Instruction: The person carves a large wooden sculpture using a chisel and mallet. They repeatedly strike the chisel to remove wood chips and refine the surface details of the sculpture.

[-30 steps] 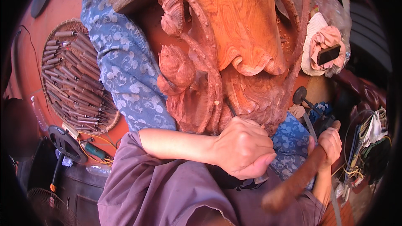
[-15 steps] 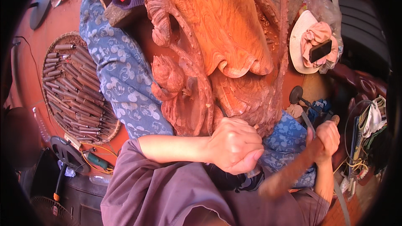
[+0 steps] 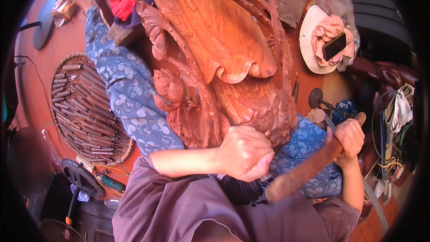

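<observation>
My left hand [image 3: 245, 153] is closed in a fist around a carving chisel; a sliver of its dark blade shows above the knuckles, and the rest is mostly hidden in my fingers. The blade points at the lower edge of a reddish wood carving [image 3: 244, 103], which has a broad, smooth leaf form [image 3: 215, 27] with a curled rim, twisted stems and a bud shape [image 3: 169, 86]. In my right hand [image 3: 349, 140] is a thick wooden mallet [image 3: 307, 169], gripped near its narrow end. Its heavy end hangs low, close beside the left fist.
My legs in blue patterned trousers [image 3: 134, 89] lie either side of the carving. A round basket [image 3: 130, 150] of many wooden-handled chisels stands at left. At right are a pale hat [image 3: 309, 40] with a phone [image 3: 334, 47] on it, a strap and bundled cloths. A green power tool [image 3: 109, 181] lies lower left.
The whole view has shifted a little, the carving now sitting further left. The mallet's heavy end, blurred before, is sharper and slightly nearer the left fist. Both hands keep their grips.
</observation>
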Demonstrator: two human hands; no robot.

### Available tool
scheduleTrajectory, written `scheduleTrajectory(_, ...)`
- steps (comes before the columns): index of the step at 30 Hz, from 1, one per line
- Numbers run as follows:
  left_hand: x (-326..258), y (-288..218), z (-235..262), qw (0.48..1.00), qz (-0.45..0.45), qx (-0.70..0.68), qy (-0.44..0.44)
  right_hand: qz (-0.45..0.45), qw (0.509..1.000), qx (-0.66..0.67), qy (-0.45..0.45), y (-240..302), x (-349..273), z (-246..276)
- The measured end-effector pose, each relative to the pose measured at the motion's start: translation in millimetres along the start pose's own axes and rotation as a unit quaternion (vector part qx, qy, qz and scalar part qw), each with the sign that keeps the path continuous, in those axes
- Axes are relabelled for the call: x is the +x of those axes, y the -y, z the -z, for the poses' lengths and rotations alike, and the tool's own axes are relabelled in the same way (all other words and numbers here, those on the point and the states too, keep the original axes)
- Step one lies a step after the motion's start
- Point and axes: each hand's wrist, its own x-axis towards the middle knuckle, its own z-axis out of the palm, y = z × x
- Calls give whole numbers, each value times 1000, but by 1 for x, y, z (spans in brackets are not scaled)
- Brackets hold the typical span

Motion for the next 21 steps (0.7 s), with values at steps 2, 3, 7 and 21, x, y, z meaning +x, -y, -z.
scheduleTrajectory(2, 4, -1, 1, 1000, 4, 3, -5, 31, 997, 34, -57, -1, -4, -2)
scheduleTrajectory(3, 5, -1, 3, 1000, 6, 5, -5, 37, 998, 26, -52, -2, -2, -2)
scheduleTrajectory(7, 3, -6, 10, 998, -27, 52, -34, -11, 1000, -26, 14, 9, 9, 13)
scheduleTrajectory(21, -9, -84, -22, 987, -21, 59, 147, 90, 927, -363, -34, 51, -49, 75)
